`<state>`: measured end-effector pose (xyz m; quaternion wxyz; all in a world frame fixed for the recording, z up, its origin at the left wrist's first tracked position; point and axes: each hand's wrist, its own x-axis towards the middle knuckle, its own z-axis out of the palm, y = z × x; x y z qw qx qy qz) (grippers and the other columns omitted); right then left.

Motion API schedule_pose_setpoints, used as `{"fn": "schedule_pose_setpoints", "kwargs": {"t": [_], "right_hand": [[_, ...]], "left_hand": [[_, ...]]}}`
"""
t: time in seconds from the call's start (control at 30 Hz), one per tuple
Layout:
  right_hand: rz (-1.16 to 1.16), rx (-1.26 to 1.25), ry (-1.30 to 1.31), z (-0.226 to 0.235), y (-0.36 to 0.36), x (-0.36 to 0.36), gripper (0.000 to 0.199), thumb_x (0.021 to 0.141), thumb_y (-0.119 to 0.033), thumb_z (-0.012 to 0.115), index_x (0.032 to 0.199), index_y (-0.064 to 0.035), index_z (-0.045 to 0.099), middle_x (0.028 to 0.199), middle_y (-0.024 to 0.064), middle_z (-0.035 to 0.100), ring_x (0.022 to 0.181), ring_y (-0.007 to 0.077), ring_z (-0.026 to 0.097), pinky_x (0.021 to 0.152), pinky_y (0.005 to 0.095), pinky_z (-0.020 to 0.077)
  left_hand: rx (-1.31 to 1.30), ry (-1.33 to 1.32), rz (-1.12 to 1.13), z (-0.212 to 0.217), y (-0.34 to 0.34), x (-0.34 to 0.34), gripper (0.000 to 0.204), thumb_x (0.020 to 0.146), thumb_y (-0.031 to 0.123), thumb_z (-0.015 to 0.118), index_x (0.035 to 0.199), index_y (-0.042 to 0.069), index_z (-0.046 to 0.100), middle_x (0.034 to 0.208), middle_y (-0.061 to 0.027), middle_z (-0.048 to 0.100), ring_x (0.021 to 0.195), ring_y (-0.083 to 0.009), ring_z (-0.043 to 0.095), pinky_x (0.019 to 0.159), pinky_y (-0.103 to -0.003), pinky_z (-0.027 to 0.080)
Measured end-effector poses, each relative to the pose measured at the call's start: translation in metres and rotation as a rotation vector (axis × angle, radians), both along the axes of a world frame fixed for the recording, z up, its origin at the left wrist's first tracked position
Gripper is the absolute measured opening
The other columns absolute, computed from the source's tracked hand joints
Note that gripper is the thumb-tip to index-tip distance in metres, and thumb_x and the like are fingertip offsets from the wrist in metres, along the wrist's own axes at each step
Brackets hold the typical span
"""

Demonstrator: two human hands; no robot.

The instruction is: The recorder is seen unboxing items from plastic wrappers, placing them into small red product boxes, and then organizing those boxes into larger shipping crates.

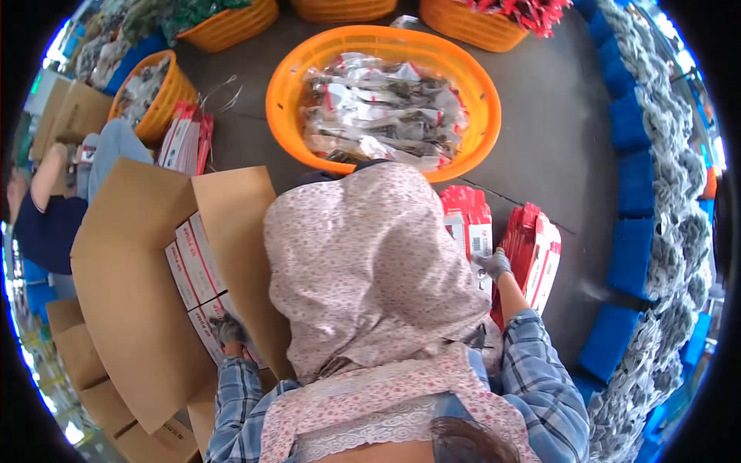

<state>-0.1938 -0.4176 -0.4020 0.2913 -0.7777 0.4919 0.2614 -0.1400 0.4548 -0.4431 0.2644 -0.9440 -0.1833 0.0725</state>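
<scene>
My left hand (226, 330), in a grey glove, reaches into a large open cardboard carton (116, 285). Its fingers lie stretched over white boxes with red print (199, 266), which are packed in rows at the bottom. On the right, my gloved right hand (494, 265) is closed at the edge of a red and white flattened box (480, 239) in a stack beside my knee. A second stack of red and white flattened boxes (532, 247) stands just right of that hand. My fingertips there are partly hidden.
Ahead of my knees stands an orange oval basket (289, 147) of plastic-wrapped items. Further orange baskets (231, 31) line the far side. A person (50, 224) sits at left near another flat-box stack (185, 139). Blue bins (633, 185) with grey bundles run along the right.
</scene>
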Motion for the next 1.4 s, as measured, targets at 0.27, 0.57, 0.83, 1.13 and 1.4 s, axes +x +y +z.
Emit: {"fn": "schedule_pose_setpoints", "kwargs": {"t": [0.27, 0.57, 0.83, 1.13, 1.4], "right_hand": [[0.002, -0.187, -0.060, -0.026, -0.021, -0.032, 0.069, 0.058, -0.043, 0.086, 0.104, -0.0021, 0.054, 0.098, 0.0169, 0.064, 0.088, 0.0271, 0.063, 0.077, 0.0356, 0.0498], [-0.459, -0.034, -0.691, -0.043, -0.058, -0.059, 0.015, 0.076, -0.013, 0.068, 0.083, -0.0044, 0.058, 0.073, 0.0079, 0.059, 0.063, 0.0176, 0.053, 0.062, 0.0330, 0.0458], [-0.576, -0.046, -1.634, 0.298, -0.053, 0.060, 0.016, 0.091, -0.017, 0.059, 0.099, -0.0026, 0.057, 0.087, 0.0050, 0.060, 0.077, 0.0137, 0.058, 0.070, 0.0259, 0.0499], [0.186, 0.453, -1.437, 0.355, 0.177, 0.136, 0.034, 0.083, -0.022, 0.067, 0.107, -0.0006, 0.057, 0.097, 0.0119, 0.058, 0.088, 0.0216, 0.059, 0.081, 0.0347, 0.0505], [1.148, -0.536, -1.503, 0.391, 0.171, 0.176, 0.030, 0.074, -0.023, 0.071, 0.090, 0.0012, 0.061, 0.082, 0.0169, 0.057, 0.076, 0.0371, 0.056, 0.070, 0.0454, 0.0453]], "left_hand": [[-1.045, -0.278, 0.424, 0.007, -0.049, 0.040, 0.066, 0.088, 0.041, 0.057, 0.139, 0.010, 0.028, 0.128, -0.0230, 0.048, 0.118, -0.0311, 0.047, 0.097, -0.039, 0.037], [-1.722, -0.602, -0.120, 0.048, -0.068, 0.159, 0.041, 0.093, 0.020, 0.054, 0.127, -0.002, 0.045, 0.125, -0.0143, 0.050, 0.114, -0.0235, 0.049, 0.097, -0.031, 0.039], [-2.264, -0.511, -0.347, 0.318, -0.379, 0.183, 0.040, 0.093, 0.021, 0.051, 0.129, 0.004, 0.046, 0.124, -0.0125, 0.050, 0.103, -0.0236, 0.055, 0.081, -0.035, 0.050], [-1.992, -0.194, -0.779, 0.390, -0.496, 0.149, 0.050, 0.087, 0.020, 0.063, 0.130, 0.005, 0.044, 0.110, -0.0092, 0.057, 0.102, -0.0226, 0.055, 0.090, -0.036, 0.045], [-2.015, -0.039, -0.703, 0.388, -0.488, 0.122, 0.068, 0.079, 0.021, 0.073, 0.135, 0.003, 0.038, 0.126, -0.0114, 0.048, 0.119, -0.0227, 0.043, 0.102, -0.034, 0.033]]}}
